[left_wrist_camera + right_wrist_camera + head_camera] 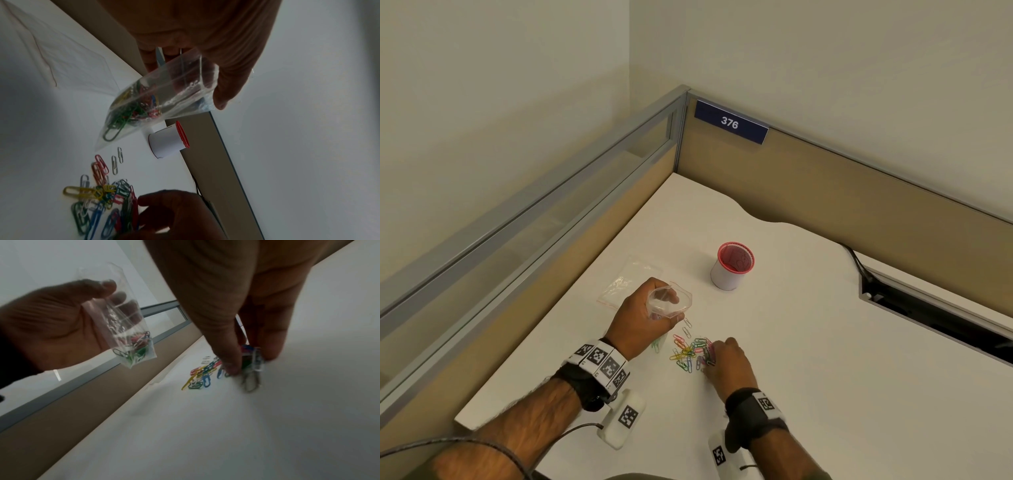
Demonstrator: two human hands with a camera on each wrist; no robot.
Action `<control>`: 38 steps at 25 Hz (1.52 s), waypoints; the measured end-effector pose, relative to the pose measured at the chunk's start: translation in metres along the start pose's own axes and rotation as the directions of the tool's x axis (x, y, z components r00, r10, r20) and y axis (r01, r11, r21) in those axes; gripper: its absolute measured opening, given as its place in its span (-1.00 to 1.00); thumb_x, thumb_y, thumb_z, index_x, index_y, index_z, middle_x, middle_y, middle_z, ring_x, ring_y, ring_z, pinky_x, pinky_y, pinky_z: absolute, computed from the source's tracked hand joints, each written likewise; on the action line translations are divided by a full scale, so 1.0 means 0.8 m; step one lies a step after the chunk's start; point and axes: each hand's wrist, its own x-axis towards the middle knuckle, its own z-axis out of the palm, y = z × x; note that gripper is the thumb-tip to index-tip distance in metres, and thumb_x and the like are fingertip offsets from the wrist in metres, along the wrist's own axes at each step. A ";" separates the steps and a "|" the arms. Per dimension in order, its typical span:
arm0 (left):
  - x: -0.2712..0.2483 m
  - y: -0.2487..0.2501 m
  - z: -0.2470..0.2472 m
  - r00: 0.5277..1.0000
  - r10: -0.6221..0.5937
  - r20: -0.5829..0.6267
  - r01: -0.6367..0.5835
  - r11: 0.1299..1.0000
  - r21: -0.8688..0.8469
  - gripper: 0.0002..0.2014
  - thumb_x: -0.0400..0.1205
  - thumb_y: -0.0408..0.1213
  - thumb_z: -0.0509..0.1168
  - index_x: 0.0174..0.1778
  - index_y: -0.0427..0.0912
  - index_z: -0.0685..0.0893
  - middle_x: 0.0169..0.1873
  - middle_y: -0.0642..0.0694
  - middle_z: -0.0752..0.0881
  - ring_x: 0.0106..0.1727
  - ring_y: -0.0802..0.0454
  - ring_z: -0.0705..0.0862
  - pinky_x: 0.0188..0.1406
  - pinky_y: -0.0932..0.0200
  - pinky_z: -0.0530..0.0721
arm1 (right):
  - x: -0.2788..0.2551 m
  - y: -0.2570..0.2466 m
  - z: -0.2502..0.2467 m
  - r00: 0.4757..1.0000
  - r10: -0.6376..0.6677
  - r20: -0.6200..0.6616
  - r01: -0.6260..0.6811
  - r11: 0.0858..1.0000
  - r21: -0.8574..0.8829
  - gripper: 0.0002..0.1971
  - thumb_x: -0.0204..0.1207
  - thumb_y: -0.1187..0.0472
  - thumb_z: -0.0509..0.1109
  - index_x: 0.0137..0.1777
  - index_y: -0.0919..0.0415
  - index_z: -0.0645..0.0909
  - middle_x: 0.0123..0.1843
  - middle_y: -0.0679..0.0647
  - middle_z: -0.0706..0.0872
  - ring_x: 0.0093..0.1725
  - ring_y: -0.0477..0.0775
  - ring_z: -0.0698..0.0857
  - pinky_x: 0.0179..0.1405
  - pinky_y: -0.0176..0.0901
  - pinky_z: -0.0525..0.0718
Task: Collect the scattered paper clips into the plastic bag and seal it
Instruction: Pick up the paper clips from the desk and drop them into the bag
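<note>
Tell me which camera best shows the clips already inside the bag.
The left wrist view: the clips in the bag are close and sharp. The right wrist view shows them smaller and blurrier; in the head view the left hand hides most.

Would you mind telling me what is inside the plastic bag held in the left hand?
The plastic bag holds a bunch of coloured paper clips, green, red and yellow among them. The clips overlap, so their number cannot be counted.

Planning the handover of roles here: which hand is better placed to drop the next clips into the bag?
Right. The right hand already pinches clips from the pile, while the left hand holds the plastic bag open.
</note>
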 end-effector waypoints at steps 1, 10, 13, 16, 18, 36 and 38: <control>0.001 0.001 0.000 1.000 0.004 -0.001 -0.004 1.000 -0.002 -0.66 0.42 -0.20 0.59 0.03 0.01 0.63 -0.02 0.13 0.77 0.23 0.05 0.71 0.17 -0.17 0.79 | 0.007 -0.003 -0.003 1.000 -0.020 -0.013 0.020 1.000 -0.002 -0.79 0.60 0.09 0.32 0.13 0.19 0.60 0.14 0.16 0.61 0.06 0.15 0.66 0.11 -0.04 0.68; 0.003 -0.004 0.000 1.000 0.002 -0.007 -0.002 1.000 -0.010 -0.66 0.43 -0.19 0.59 0.04 0.03 0.62 -0.02 0.13 0.77 0.23 0.05 0.71 0.18 -0.18 0.79 | 0.020 0.004 -0.011 0.972 -0.222 0.081 0.230 0.968 -0.104 -0.45 0.45 -0.06 0.47 0.42 0.03 0.46 0.26 0.04 0.51 0.25 0.13 0.50 0.18 0.00 0.64; 0.003 -0.002 0.004 1.000 -0.006 0.004 0.007 1.000 -0.017 -0.65 0.43 -0.19 0.59 0.05 0.04 0.62 -0.01 0.13 0.77 0.24 0.05 0.71 0.20 -0.17 0.79 | 0.016 -0.005 -0.003 0.958 -0.288 -0.005 0.284 0.947 -0.147 -0.73 0.64 0.05 0.27 0.27 0.09 0.57 0.14 0.10 0.57 0.13 0.16 0.56 -0.01 -0.09 0.61; 0.003 -0.001 0.004 1.000 -0.012 0.009 0.012 1.000 0.000 -0.65 0.45 -0.24 0.60 0.05 0.04 0.62 -0.01 0.15 0.77 0.24 0.07 0.71 0.19 -0.18 0.79 | 0.018 -0.006 -0.005 0.963 -0.266 -0.028 0.258 0.952 -0.165 -0.79 0.65 0.10 0.27 0.18 0.15 0.59 0.08 0.14 0.60 0.05 0.16 0.60 -0.06 -0.11 0.56; 0.004 0.001 0.003 1.000 -0.009 0.009 0.009 1.000 0.001 -0.65 0.42 -0.17 0.60 0.04 0.05 0.62 -0.02 0.14 0.77 0.23 0.06 0.71 0.17 -0.19 0.79 | 0.025 -0.002 -0.012 0.975 -0.221 -0.035 0.214 0.966 -0.143 -0.85 0.63 0.18 0.27 0.09 0.21 0.61 0.06 0.18 0.63 0.03 0.20 0.64 -0.03 -0.07 0.59; 0.013 0.014 0.019 0.999 0.036 0.036 -0.038 0.997 0.070 -0.68 0.48 -0.27 0.58 0.02 0.06 0.62 -0.05 0.09 0.77 0.11 0.16 0.72 -0.01 0.25 0.71 | -0.016 -0.106 -0.187 0.851 -0.420 -0.315 0.501 0.828 0.252 -0.95 0.50 0.29 0.44 -0.11 0.16 0.72 -0.15 0.04 0.73 -0.18 0.00 0.68 -0.11 -0.09 0.74; 0.013 0.020 0.019 0.998 0.049 0.042 -0.052 0.994 0.094 -0.67 0.49 -0.31 0.57 -0.02 0.11 0.58 -0.15 0.12 0.74 -0.08 0.27 0.71 -0.15 0.40 0.62 | -0.015 -0.119 -0.180 0.849 -0.473 -0.235 0.508 0.853 0.120 -0.94 0.51 0.27 0.41 -0.09 0.17 0.72 -0.13 0.06 0.70 -0.16 0.03 0.65 -0.09 0.02 0.72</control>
